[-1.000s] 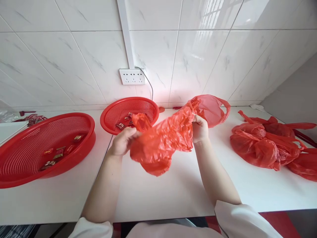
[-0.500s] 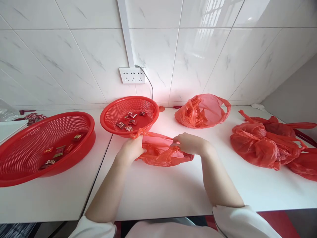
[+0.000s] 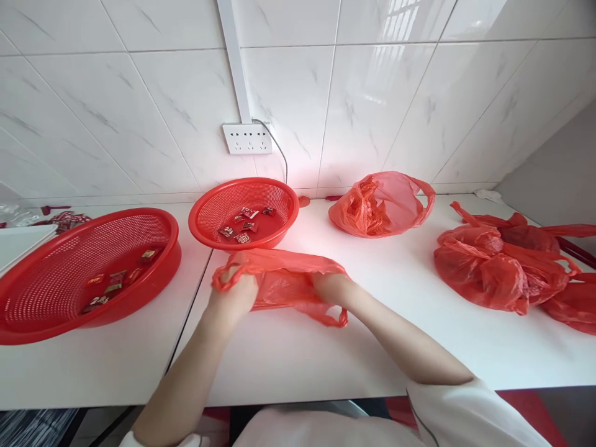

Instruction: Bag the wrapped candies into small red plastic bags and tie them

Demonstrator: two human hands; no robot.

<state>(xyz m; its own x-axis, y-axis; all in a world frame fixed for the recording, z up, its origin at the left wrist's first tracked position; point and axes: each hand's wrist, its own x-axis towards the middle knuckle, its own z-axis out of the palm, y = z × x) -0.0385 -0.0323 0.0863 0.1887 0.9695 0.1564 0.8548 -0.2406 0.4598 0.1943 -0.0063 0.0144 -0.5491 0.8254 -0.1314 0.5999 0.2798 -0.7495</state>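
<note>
A thin red plastic bag [image 3: 284, 279] lies on the white counter [image 3: 326, 360] just in front of me. My left hand [image 3: 233, 299] is closed on the bag's left edge by its handle loop. My right hand [image 3: 331, 288] grips the right edge, with another handle loop hanging below it. The bag's mouth is pulled wide between both hands. Right behind it stands a small round red basket [image 3: 245, 211] with several wrapped candies [image 3: 242, 225] inside.
A large red basket [image 3: 84, 273] with several candies sits at the left. Another red bag [image 3: 379, 205] lies at the back, a heap of filled red bags [image 3: 503, 264] at the right. A wall socket [image 3: 246, 138] and cable sit above the small basket.
The bag came down from in front of me onto the counter. Both hands slid along its rim toward me and spread its mouth wider.
</note>
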